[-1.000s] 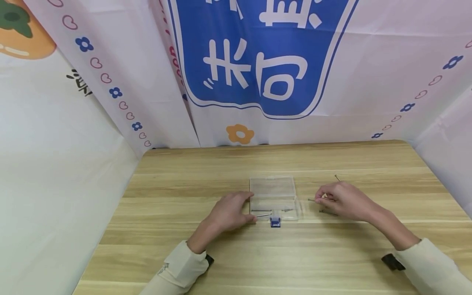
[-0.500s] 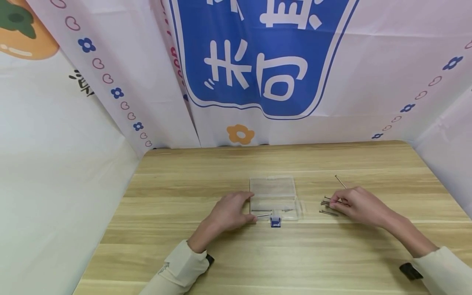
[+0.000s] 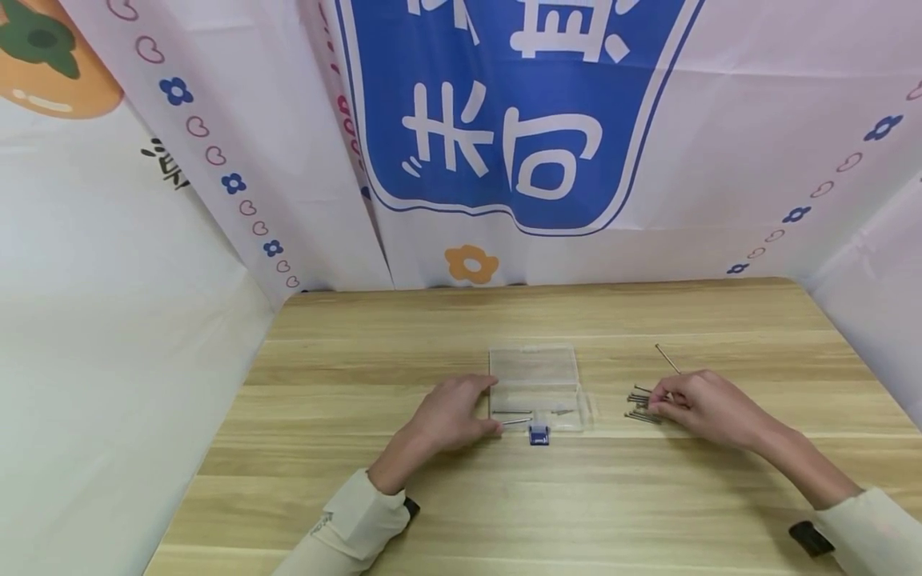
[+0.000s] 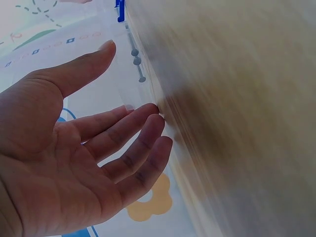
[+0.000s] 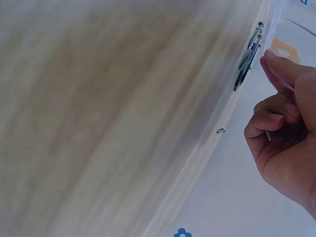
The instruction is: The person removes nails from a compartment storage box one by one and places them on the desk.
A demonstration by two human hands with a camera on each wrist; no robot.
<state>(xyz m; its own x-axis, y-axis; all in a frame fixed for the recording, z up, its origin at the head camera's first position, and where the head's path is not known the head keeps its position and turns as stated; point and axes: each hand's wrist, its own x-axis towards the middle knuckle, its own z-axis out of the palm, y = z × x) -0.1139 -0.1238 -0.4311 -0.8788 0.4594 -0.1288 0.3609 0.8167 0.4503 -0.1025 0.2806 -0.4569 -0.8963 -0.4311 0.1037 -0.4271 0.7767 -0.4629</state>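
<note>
The left hand (image 3: 452,412) rests against the left side of an open clear plastic box (image 3: 533,364), fingers and thumb apart. In the left wrist view this hand (image 4: 84,148) has loosely bent fingers touching near the box edge. Two nails (image 3: 512,421) and a small pointed metal piece (image 3: 562,412) lie in the box's front part. The right hand (image 3: 702,404) is at a loose pile of nails (image 3: 637,398), pinching what looks like a nail, mostly hidden. In the right wrist view, thumb and forefinger of this hand (image 5: 291,118) meet beside the nails (image 5: 247,64).
A blue latch (image 3: 539,435) sticks out from the box front. One longer nail (image 3: 667,358) lies apart behind the pile. The wooden table (image 3: 403,328) ends at a printed cloth backdrop (image 3: 684,200), with pale cloth at both sides.
The right hand has moved rightward from beside the box to the nail pile, with a nail showing in its fingers at first. It barely shifts in the last half second. The left hand stays put.
</note>
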